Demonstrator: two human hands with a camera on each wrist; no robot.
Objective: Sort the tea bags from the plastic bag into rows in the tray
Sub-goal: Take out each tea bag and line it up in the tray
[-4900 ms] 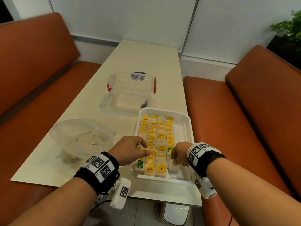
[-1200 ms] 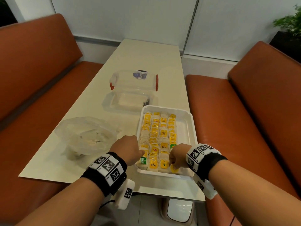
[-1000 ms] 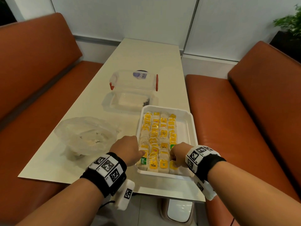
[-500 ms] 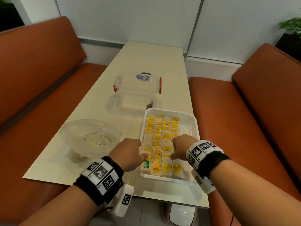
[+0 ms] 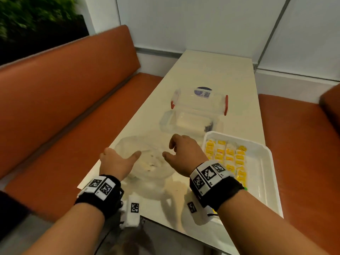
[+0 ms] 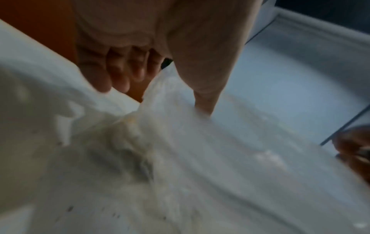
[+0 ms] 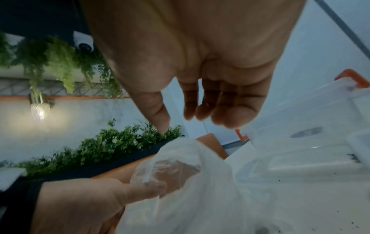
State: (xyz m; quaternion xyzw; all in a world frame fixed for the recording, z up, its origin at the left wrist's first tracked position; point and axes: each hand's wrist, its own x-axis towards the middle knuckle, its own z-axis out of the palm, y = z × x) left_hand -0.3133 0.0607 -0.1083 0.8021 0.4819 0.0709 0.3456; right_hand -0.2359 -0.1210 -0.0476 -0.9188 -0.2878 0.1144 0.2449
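The clear plastic bag (image 5: 149, 162) lies crumpled on the table, left of the white tray (image 5: 265, 162); pale tea bags inside it show only as a blur. My left hand (image 5: 119, 157) is at the bag's left rim. In the left wrist view the rim of the bag (image 6: 180, 158) rises between the curled fingers (image 6: 112, 76) and the thumb, which presses into the film. My right hand (image 5: 176, 153) hovers over the bag's right side, fingers (image 7: 220, 114) loosely bent and empty above the bag (image 7: 200, 190). Yellow-tagged tea bags (image 5: 228, 157) stand in rows in the tray.
A clear container with red latches (image 5: 200, 102) and its lid (image 5: 187, 122) sit beyond the bag. Orange benches (image 5: 55, 116) flank the table on both sides. The table's near edge (image 5: 165, 223) runs just under my wrists. Plants hang at the upper left.
Both hands have left the tray and moved left to the plastic bag. The left hand has taken the bag's rim. The head view has swung left.
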